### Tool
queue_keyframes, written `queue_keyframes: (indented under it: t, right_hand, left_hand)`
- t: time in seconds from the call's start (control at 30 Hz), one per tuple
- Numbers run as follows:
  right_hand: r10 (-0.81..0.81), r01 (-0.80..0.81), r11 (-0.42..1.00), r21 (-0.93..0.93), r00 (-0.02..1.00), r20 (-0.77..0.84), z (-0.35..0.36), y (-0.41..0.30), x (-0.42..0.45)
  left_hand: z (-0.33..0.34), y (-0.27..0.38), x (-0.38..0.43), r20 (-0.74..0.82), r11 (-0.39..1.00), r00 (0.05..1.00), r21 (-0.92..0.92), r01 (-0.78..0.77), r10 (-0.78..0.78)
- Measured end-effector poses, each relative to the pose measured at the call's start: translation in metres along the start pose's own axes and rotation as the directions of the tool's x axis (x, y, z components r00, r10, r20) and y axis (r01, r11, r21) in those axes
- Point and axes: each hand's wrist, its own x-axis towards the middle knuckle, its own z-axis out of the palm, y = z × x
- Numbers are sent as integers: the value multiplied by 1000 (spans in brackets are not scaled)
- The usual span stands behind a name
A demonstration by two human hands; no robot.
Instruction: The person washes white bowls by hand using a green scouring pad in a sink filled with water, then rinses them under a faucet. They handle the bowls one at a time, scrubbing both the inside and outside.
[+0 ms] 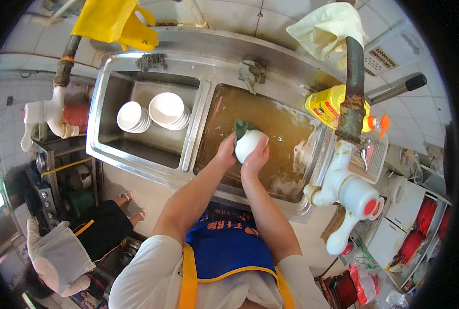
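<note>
Over the right basin of a steel double sink [206, 90], filled with murky brown water [279, 170], both hands hold one white bowl [249, 146]. My left hand [227, 151] grips its left side, beside a dark green scouring cloth [244, 127] pressed at the bowl's far left edge. My right hand [255, 157] clasps the right side, thumb on the outside of the bowl. The left basin holds two nested stacks of white bowls, a smaller stack [131, 116] and a larger stack [167, 109]. Foam floats along the right side of the water.
Steel wool [151, 61] and a grey rag [250, 73] lie on the sink's back ledge. White taps stand at left [46, 110] and right [347, 189]. Yellow gloves [115, 23] hang at upper left. A yellow detergent bottle [331, 106] stands right. Another person [59, 255] is at lower left.
</note>
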Motion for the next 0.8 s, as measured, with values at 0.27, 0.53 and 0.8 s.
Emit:
queue_keyframes:
  t: [0.27,0.53,0.8]
  right_hand:
    - [387,-405,914,-28,847,364,-6,7,39]
    - [532,-617,784,75,729,431,4,6,40]
    - [-174,707,563,-428,607,775,-10,42,27]
  left_hand:
    - [-9,2,9,-4,994,997,-76,77,-78]
    - [-14,20,11,-117,988,982,-49,144,-149]
    - [-22,17,22,-80,981,982,-111,160,-170]
